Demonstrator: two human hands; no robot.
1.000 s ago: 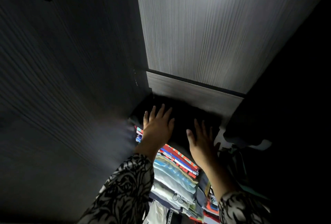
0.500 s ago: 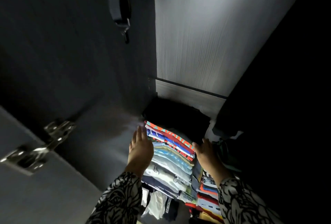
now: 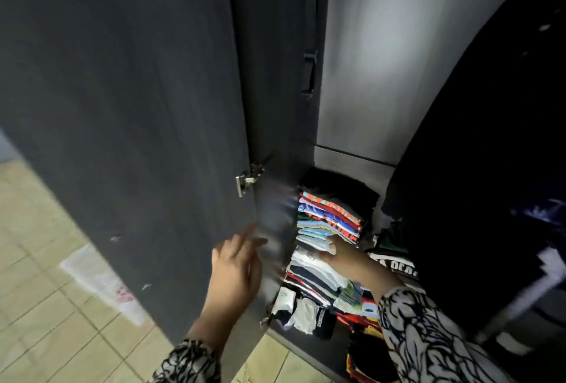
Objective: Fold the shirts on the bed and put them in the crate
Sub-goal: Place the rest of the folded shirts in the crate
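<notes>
Two hands at our dark grey wardrobe door (image 3: 128, 107).
Our left hand (image 3: 235, 269), fingers spread and empty, nears it; our right hand (image 3: 343, 255) apparently steadies the stack of folded coloured shirts (image 3: 329, 223), grip unclear.

Two hands: left hand (image 3: 235, 266), right hand (image 3: 343, 255). One stack of folded shirts (image 3: 329, 223), centre frame. One wardrobe door (image 3: 137, 107), left. One hinge (image 3: 246, 180).
</notes>
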